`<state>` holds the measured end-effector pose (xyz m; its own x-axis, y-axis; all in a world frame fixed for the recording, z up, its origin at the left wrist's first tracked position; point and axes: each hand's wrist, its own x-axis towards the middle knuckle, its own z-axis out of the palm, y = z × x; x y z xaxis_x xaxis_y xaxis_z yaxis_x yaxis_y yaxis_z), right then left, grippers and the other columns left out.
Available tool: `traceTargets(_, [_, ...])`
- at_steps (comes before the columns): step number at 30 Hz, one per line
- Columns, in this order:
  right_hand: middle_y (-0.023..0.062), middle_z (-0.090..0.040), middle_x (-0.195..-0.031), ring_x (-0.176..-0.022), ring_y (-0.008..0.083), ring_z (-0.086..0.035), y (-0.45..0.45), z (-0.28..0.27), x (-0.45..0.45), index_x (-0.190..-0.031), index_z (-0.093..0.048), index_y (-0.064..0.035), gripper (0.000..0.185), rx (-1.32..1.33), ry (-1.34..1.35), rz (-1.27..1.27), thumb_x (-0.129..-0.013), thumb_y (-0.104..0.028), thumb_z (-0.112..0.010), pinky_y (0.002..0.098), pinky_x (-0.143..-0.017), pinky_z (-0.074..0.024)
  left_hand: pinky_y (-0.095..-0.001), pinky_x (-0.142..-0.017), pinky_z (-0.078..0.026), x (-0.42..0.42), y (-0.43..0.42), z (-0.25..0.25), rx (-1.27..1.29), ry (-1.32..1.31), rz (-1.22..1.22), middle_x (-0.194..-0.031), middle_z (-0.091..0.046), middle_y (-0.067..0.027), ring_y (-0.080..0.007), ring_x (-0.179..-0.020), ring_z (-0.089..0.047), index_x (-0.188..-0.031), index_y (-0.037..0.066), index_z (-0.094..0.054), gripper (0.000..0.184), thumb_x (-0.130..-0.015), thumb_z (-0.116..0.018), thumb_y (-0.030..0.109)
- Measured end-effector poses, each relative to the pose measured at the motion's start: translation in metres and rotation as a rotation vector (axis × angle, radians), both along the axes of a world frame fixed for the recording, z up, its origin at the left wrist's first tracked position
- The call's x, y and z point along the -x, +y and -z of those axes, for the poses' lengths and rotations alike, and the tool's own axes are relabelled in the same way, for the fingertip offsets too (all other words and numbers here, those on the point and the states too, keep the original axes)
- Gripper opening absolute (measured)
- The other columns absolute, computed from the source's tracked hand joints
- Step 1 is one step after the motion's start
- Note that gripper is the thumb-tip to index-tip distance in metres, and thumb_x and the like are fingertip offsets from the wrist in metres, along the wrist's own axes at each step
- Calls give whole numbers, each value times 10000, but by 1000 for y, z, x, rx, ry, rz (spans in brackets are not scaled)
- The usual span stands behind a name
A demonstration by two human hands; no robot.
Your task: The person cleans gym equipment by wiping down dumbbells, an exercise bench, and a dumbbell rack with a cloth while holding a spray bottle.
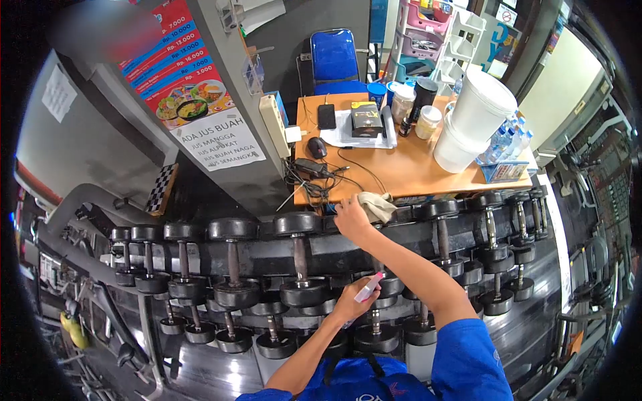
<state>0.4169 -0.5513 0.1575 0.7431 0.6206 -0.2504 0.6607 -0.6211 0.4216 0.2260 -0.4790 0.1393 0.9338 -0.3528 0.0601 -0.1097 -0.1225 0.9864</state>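
Observation:
My right hand (350, 218) reaches across to the front edge of the wooden desk, its fingers closed on a beige cloth (376, 207). The cloth hangs bunched beside a dumbbell on the upper rack. Lower and nearer to me, my left hand (356, 302) is wrapped around a small white and pink object (369, 287), which looks like the top of a spray bottle. Its lower part is hidden by the hand. Below both hands runs a rack of black dumbbells; one dumbbell (299, 257) stands to the left of my hands, another (441, 234) to the right.
On the desk (414, 177) are a phone (326, 116), a mouse (317, 147), tangled cables (314, 175), a black box (366, 120), jars, stacked white buckets (478, 107) and water bottles (505, 144). A blue chair (334, 57) stands behind. A pillar with a menu is at left.

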Motion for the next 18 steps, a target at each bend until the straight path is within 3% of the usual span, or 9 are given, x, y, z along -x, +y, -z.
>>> traceTargets(1, [46, -571, -1310, -1178, 268, -542, 5, 4, -2, -1181, -684, -180, 296, 92, 16, 2, -911, -248, -584, 569, -1028, -353, -271, -546, -496, 1, 0, 2, -12, -26, 1, -804, -651, -26, -101, -582, -603, -1034, 49, -629, 176, -880, -691, 109])
traceTargets(4, [77, -591, -1287, -1177, 275, -548, 13, 7, -8, -1168, -698, -177, 297, 175, 35, 5, -904, -258, -590, 579, -998, -368, -350, -762, -549, 1, 5, 4, -54, 19, 54, -976, -677, -97, -265, -852, -696, -1128, 53, -629, 272, -865, -675, 101])
traceTargets(6, [84, -624, -1233, -1144, 283, -574, 11, 3, -13, -1124, -712, -168, 274, 54, 74, 57, -888, -242, -594, 554, -976, -396, -299, -619, -508, 2, 4, 3, -1, 26, 25, -839, -639, -42, -147, -666, -614, -1026, 47, -619, 171, -875, -685, 94])
traceTargets(8, [88, -653, -1173, -1099, 289, -602, 0, -2, -18, -1084, -722, -173, 253, -70, 120, 117, -869, -224, -598, 519, -941, -430, -272, -561, -489, 3, 2, 3, 19, 20, 5, -773, -620, -16, -88, -590, -576, -985, 45, -619, 133, -881, -689, 89])
traceTargets(10, [89, -679, -1109, -1041, 295, -631, -13, -22, -19, -1048, -727, -190, 237, -198, 166, 177, -848, -203, -602, 475, -894, -470, -268, -589, -493, 3, 2, 3, 3, -5, -16, -780, -621, -17, -88, -622, -581, -1006, 47, -628, 144, -881, -687, 86])
traceTargets(13, [89, -692, -1088, -1078, 294, -640, -50, -42, -17, -1047, -728, -217, 269, -518, 274, 173, -852, -160, -551, 453, -901, -492, -266, -644, -503, 4, 0, 8, 18, 57, -32, -818, -654, -30, -100, -702, -613, -1061, 48, -643, 197, -874, -692, 82])
traceTargets(14, [91, -696, -1083, -1063, 297, -645, -64, -43, -18, -1045, -728, -236, 286, -633, 292, 152, -845, -147, -544, 443, -898, -498, -290, -690, -518, 3, 1, 8, -13, 105, -19, -866, -672, -54, -150, -758, -645, -1087, 44, -642, 226, -870, -688, 86])
traceTargets(16, [93, -699, -1085, -1055, 325, -638, -87, -55, -19, -1049, -709, -174, 340, -786, 416, 270, -795, -66, -511, 439, -895, -502, -337, -781, -548, 2, 2, 2, -78, 204, 7, -960, -709, -104, -248, -870, -708, -1138, 36, -640, 286, -861, -679, 95])
traceTargets(18, [115, -699, -1093, -1053, 350, -633, -109, -67, -29, -1074, -696, -140, 382, -855, 519, 353, -772, -32, -486, 428, -910, -497, -336, -784, -547, 1, 3, 0, -44, 142, 6, -962, -710, -105, -245, -870, -707, -1148, 30, -637, 297, -858, -677, 84])
